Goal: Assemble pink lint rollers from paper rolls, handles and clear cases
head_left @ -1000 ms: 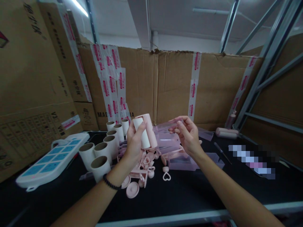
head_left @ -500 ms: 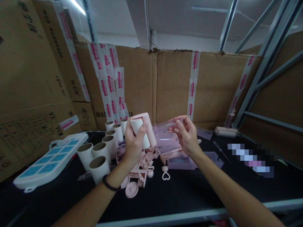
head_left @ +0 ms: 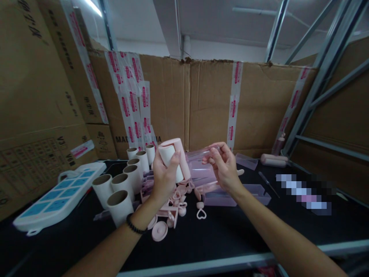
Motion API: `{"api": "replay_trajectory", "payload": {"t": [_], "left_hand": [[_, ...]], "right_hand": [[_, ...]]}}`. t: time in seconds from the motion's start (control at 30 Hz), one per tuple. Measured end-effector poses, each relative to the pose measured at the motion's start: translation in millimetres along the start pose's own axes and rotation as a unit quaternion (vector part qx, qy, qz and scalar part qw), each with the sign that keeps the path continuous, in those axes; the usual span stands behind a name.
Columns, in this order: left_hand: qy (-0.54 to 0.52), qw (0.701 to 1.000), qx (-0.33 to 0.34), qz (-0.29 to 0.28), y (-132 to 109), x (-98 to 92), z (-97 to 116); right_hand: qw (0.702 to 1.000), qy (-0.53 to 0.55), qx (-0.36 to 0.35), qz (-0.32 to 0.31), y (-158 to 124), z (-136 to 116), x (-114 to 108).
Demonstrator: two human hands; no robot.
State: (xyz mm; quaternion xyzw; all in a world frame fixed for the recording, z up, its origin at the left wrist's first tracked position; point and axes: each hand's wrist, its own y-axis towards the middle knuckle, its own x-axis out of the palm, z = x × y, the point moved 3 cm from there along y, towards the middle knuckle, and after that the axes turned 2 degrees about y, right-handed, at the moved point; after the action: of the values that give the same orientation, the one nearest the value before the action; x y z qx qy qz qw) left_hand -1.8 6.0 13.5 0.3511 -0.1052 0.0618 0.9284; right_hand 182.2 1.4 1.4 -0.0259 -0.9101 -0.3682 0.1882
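My left hand (head_left: 165, 169) is wrapped round a white cylinder (head_left: 170, 157) set against a pink rounded plastic case (head_left: 182, 159), holding both tilted above the table. Opposite it, my right hand (head_left: 223, 163) pinches a thin clear plastic piece (head_left: 206, 152) that reaches left towards the pink case; its exact shape is hard to make out. Below the hands lie small pink plastic parts: a round disc (head_left: 159, 231), a heart-shaped loop (head_left: 201, 212) and several more in a heap. A translucent purple tray (head_left: 220, 200) sits under my right wrist.
Several white cardboard tubes (head_left: 118, 204) stand upright to the left. Beyond them lies a white power strip (head_left: 62, 196) with blue panels. At right are a dark pointed tool (head_left: 268, 184), a pink cylinder case (head_left: 273, 160) and a blurred-out patch. Cardboard walls (head_left: 213, 104) enclose the back.
My right hand has shifted slightly, its fingers still pinching the clear piece. The left hand's hold looks the same. The whole view has moved a little.
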Motion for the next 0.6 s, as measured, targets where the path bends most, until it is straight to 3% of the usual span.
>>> {"api": "replay_trajectory", "payload": {"t": [0.4, 0.6], "left_hand": [[0.001, 1.0, 0.007, 0.007, 0.5, 1.1, 1.4], [-0.031, 0.999, -0.028, 0.014, 2.3, 0.5, -2.6]], "right_hand": [[1.0, 0.015, 0.017, 0.02, 0.0, 2.7, 2.9], [1.0, 0.001, 0.003, 0.006, 1.2, -0.2, 1.4]]}}
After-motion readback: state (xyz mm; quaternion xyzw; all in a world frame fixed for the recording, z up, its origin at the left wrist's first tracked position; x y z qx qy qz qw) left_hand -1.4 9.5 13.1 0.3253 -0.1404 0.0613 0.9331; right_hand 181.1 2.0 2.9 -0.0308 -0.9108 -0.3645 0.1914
